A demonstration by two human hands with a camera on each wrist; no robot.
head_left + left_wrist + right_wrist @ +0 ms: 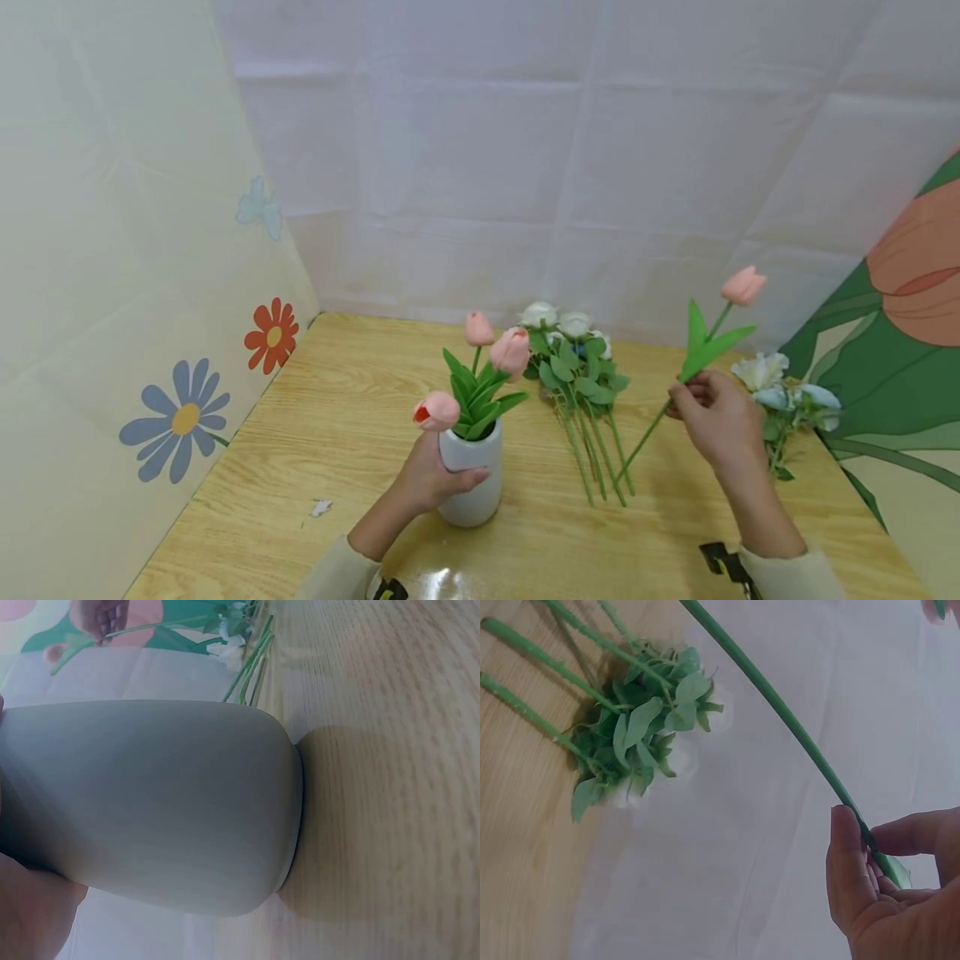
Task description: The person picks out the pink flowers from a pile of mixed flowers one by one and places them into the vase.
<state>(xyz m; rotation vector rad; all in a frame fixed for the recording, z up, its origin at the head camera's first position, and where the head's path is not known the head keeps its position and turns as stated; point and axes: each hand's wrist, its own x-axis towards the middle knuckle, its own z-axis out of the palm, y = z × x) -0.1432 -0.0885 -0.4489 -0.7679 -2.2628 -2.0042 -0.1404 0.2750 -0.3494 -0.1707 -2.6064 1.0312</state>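
In the head view, a white vase (pixel 471 479) stands upright on the table, holding 3 pink tulips (pixel 511 353) with green leaves. My left hand (pixel 429 477) grips the vase from its left side, thumb across the front. The left wrist view shows the smooth vase wall (pixel 165 802) close up, its base on the wood. To the right, my right hand (pixel 716 421) pinches the green stem of a single pink tulip (pixel 744 287) just below its leaves. Its stem (pixel 780 709) slants across the right wrist view between thumb and fingertips.
Behind and right of the vase lie several white roses (pixel 574 324) with bare green stems. Another bunch of pale flowers (pixel 787 392) lies at the table's right edge. A small white scrap (pixel 321 507) is on the wooden table (pixel 360 375). Cloth backdrops border the table.
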